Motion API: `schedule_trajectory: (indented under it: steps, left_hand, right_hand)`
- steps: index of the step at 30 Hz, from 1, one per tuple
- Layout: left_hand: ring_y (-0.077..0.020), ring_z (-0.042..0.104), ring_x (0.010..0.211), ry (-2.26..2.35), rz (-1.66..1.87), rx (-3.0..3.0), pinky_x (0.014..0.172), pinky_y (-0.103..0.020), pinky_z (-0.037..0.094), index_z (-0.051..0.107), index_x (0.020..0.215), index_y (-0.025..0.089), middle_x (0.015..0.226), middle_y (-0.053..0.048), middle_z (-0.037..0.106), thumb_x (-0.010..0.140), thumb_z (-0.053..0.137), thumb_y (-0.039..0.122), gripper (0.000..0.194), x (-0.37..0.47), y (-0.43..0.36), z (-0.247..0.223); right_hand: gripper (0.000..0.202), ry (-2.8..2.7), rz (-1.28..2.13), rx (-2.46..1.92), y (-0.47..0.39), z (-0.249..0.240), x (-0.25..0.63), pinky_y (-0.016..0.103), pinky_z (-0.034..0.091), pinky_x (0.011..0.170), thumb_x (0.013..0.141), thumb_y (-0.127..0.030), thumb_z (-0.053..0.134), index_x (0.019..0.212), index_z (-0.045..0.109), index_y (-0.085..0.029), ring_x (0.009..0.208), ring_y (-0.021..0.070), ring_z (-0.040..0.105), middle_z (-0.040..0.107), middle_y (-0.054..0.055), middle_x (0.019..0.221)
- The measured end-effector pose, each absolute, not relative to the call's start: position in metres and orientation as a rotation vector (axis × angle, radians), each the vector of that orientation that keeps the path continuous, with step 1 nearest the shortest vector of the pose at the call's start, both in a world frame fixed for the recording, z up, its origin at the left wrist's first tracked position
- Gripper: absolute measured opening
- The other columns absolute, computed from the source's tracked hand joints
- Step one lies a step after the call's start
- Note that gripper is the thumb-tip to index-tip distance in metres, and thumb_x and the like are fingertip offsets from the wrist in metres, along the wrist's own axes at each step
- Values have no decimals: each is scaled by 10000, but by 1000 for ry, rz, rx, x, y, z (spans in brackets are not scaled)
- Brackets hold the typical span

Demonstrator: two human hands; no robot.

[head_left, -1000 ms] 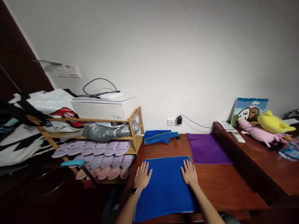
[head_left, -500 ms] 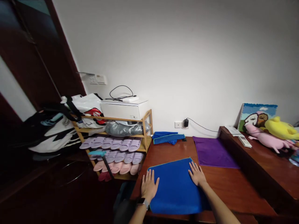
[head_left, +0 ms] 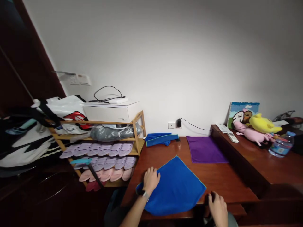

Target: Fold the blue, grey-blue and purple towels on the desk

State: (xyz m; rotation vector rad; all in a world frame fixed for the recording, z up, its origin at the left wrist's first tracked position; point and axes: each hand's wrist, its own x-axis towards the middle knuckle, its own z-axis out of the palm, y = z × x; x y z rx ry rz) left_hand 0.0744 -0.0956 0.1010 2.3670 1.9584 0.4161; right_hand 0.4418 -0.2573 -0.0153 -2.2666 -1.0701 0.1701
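Note:
A blue cloth (head_left: 174,186) with a thin light-green edge lies turned on the brown table, one corner pointing toward the wall. My left hand (head_left: 151,182), with a watch at the wrist, rests on its upper left edge with fingers bent over it. Off the cloth, near the table's front edge, is my right hand (head_left: 218,208). Its fingers are loosely bent with a dark gap beside the thumb, and I see nothing held in it. A purple cloth (head_left: 207,150) lies flat further back, and a folded blue cloth (head_left: 161,139) is near the wall.
A shoe rack (head_left: 138,142) with several slippers (head_left: 111,148) and a white box (head_left: 106,112) stands left of the table. A raised ledge (head_left: 255,160) on the right bears plush toys (head_left: 253,134), a remote (head_left: 232,137) and a water bottle (head_left: 281,145). A black charger (head_left: 179,122) is plugged into the wall.
The blue cloth has turned so that a corner points to the wall. My right hand has left it and moved toward the table's front edge. My left hand's fingers have bent. The view has shifted right.

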Motion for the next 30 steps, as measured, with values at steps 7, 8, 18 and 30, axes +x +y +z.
schedule_trajectory:
  steps: [7,8,18,30]
  left_hand:
    - [-366,627,1361,1818,369,2164,1118,-477,465,707,1375,171,1401,-215,719,946,624,403,494,177,-13,101]
    - [-378,644,1343,1815,365,2122,1110,-495,469,727,1330,175,1365,-215,739,929,642,390,463,182,-8,98]
    - [-219,756,898,1293,550,1793,794,-335,576,680,1012,215,917,-45,775,983,579,453,260,181,-10,90]
    - [-141,602,712,830,1050,1728,674,-261,492,515,1329,266,883,27,641,1031,564,622,468,264,-14,122]
  right_hand:
    - [527,-1133,454,-2287,-232,19,415,462,627,895,968,-612,352,997,742,-260,1023,355,809,830,189,1072]
    - [482,-1146,448,-2316,-227,21,412,462,626,878,967,-582,367,974,735,-270,1001,356,812,834,180,1049]
    - [576,-929,383,-1800,-220,38,447,349,621,752,817,-855,409,919,578,-314,871,296,794,798,78,870]
    - [426,-1164,-78,-1736,-159,120,608,469,537,1127,910,-426,414,933,812,-278,1208,313,713,776,115,1250]
